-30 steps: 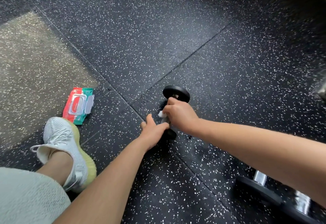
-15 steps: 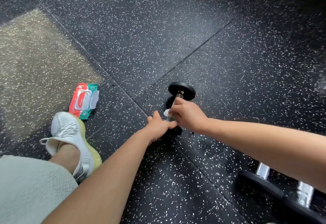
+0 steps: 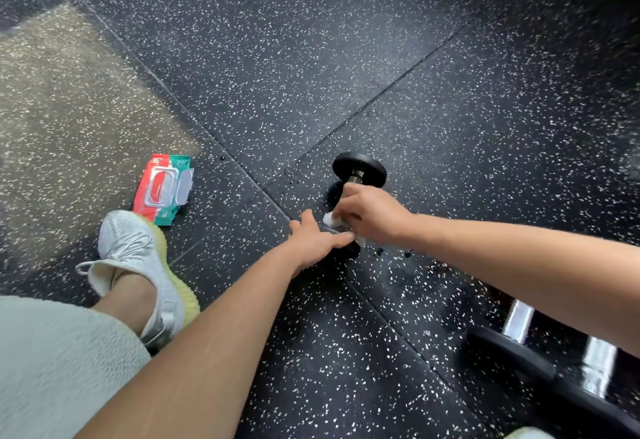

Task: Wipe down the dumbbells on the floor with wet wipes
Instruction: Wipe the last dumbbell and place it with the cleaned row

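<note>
Our right hand point(image 3: 372, 212), clenched round a white wet wipe point(image 3: 329, 220) on the handle of the small dumbbell point(image 3: 360, 167), has slid back toward the near head, baring a short stretch of metal by the far head. Our left hand point(image 3: 317, 241) lies with fingers stretched over the near head, steadying it on the rubber floor point(image 3: 346, 58). The handle looks nearly wiped; the larger dumbbells point(image 3: 512, 355) at lower right still wait.
</note>
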`<action>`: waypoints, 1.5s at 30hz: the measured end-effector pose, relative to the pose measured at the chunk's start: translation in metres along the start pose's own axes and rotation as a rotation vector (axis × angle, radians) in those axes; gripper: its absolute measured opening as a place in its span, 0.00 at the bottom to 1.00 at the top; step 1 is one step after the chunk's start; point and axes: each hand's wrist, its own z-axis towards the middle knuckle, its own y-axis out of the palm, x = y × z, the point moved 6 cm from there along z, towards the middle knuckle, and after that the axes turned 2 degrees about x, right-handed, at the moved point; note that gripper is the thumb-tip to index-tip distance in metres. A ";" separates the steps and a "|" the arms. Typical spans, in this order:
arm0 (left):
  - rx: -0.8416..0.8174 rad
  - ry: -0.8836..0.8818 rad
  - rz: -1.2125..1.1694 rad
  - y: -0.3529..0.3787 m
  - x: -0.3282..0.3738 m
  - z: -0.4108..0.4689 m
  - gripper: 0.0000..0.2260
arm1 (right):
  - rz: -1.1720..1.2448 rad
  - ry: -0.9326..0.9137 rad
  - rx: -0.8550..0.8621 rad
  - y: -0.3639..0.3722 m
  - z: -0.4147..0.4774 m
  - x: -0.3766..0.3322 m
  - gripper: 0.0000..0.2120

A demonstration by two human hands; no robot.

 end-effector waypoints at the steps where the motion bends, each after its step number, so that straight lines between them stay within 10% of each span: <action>1: 0.007 0.003 0.003 0.002 -0.001 -0.001 0.54 | -0.023 0.015 0.018 -0.005 0.005 0.007 0.05; 5: 0.033 0.022 0.013 0.004 0.001 0.000 0.57 | -0.045 0.233 0.182 -0.022 0.014 0.028 0.07; 11: -0.005 0.043 -0.020 0.007 0.000 0.002 0.60 | -0.019 0.019 -0.045 0.001 -0.004 0.000 0.08; 26: 0.003 0.019 -0.083 0.016 0.010 -0.007 0.50 | -0.164 0.154 -0.216 -0.015 0.020 0.003 0.10; 45: 0.138 0.070 -0.100 0.035 0.006 -0.011 0.57 | 0.056 0.257 0.287 -0.018 -0.028 0.043 0.06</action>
